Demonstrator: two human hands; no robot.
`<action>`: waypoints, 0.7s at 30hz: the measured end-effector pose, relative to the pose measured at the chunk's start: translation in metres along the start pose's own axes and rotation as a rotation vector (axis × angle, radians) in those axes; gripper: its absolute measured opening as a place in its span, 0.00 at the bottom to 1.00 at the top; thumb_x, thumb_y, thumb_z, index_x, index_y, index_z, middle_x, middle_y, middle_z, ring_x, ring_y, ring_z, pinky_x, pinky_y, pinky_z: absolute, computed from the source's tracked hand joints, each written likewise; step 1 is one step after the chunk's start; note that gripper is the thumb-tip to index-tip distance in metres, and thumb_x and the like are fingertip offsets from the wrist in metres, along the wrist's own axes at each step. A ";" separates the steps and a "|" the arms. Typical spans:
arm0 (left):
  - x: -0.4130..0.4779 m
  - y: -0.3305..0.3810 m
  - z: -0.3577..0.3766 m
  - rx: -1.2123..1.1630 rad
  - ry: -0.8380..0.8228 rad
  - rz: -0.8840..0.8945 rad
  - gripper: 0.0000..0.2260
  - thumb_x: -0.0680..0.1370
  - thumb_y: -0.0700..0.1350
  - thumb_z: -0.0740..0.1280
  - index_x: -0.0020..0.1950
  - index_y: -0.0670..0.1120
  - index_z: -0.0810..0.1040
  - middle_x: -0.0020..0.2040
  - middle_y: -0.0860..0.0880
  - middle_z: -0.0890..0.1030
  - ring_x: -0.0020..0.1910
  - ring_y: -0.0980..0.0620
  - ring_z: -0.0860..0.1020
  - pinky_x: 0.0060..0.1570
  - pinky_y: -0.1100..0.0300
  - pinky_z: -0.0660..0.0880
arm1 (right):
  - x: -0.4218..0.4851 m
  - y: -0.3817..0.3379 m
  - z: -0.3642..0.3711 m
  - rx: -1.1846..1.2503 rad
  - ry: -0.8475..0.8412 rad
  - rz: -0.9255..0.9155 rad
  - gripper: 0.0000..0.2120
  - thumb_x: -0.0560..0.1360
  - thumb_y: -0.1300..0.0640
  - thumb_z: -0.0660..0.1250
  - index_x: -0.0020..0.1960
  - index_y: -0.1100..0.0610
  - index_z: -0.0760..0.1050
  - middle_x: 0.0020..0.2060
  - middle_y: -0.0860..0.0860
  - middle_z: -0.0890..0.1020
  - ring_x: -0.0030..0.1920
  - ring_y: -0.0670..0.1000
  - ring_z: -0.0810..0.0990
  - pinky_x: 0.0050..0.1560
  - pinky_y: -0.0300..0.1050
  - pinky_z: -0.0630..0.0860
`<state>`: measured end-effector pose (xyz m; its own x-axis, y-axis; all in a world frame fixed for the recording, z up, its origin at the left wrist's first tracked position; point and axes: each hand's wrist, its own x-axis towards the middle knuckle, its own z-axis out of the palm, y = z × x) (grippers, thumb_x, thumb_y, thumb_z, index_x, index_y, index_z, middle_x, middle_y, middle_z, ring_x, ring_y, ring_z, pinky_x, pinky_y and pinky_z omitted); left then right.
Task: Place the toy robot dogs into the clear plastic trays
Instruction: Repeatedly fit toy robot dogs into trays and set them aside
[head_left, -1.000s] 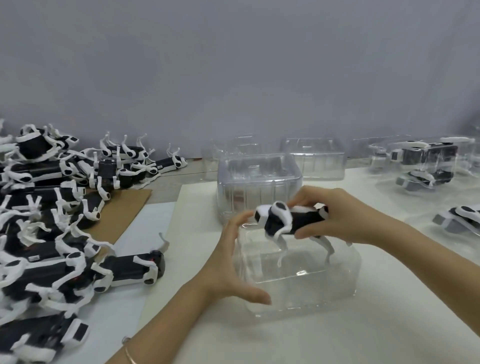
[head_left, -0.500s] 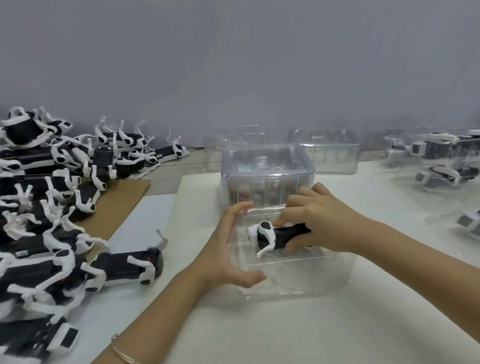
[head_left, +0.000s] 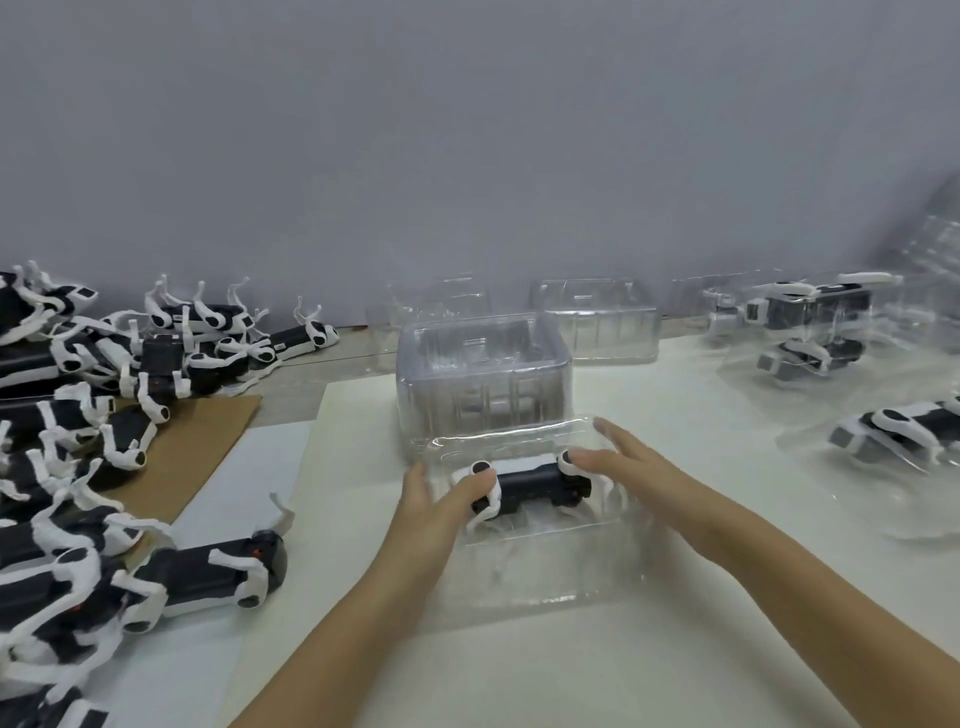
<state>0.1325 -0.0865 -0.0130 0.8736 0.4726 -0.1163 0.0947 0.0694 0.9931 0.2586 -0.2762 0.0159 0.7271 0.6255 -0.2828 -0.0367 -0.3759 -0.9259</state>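
Dog (head_left: 524, 486) sits inside the clear tray (head_left: 545, 582) near the middle of the bench (head_left: 675, 649), body lengthwise from left to right, legs down in the moulded hollows. Both hands are open and hold nothing. The left hand (head_left: 436, 512) lays straight fingers over the dog's left end, and the right hand (head_left: 634, 470) rests flat fingertips on its right end. The pose reads as pressing the toy down evenly so that it seats in the tray; a push at one end alone would likely tip it or rock the thin plastic.

Just behind the tray stands a stack of empty trays (head_left: 483, 374), kept within easy reach for the next toy. The heap of loose dogs (head_left: 78, 441) lies along the left edge of the bench, partly on a brown cardboard sheet (head_left: 208, 441), so the supply feeds from the left. Filled trays (head_left: 810, 322) sit toward the far right corner, probably set there as finished work. Whether the dog is fully seated cannot be told through the glare on the plastic.
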 end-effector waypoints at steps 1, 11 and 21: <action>-0.002 0.003 0.007 -0.025 0.020 0.033 0.33 0.66 0.60 0.74 0.69 0.58 0.68 0.63 0.58 0.75 0.60 0.58 0.75 0.60 0.57 0.73 | -0.001 -0.001 0.003 0.096 0.012 -0.049 0.47 0.62 0.34 0.73 0.76 0.36 0.55 0.75 0.42 0.61 0.75 0.49 0.62 0.65 0.48 0.63; -0.013 0.020 0.004 -0.096 0.083 0.305 0.29 0.65 0.58 0.78 0.57 0.76 0.66 0.65 0.69 0.72 0.66 0.66 0.70 0.59 0.63 0.66 | -0.006 0.008 0.023 0.339 0.150 -0.517 0.30 0.66 0.44 0.74 0.64 0.27 0.66 0.70 0.43 0.68 0.61 0.38 0.77 0.55 0.38 0.76; -0.023 0.021 0.010 0.065 0.107 0.392 0.25 0.71 0.55 0.74 0.59 0.77 0.65 0.69 0.60 0.71 0.67 0.60 0.71 0.55 0.73 0.69 | -0.009 0.012 0.025 0.325 0.195 -0.553 0.29 0.67 0.49 0.72 0.61 0.25 0.67 0.66 0.43 0.73 0.56 0.46 0.82 0.48 0.37 0.78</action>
<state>0.1189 -0.1047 0.0105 0.7952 0.5411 0.2737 -0.2029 -0.1879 0.9610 0.2342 -0.2693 0.0006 0.8078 0.5202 0.2770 0.1944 0.2085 -0.9585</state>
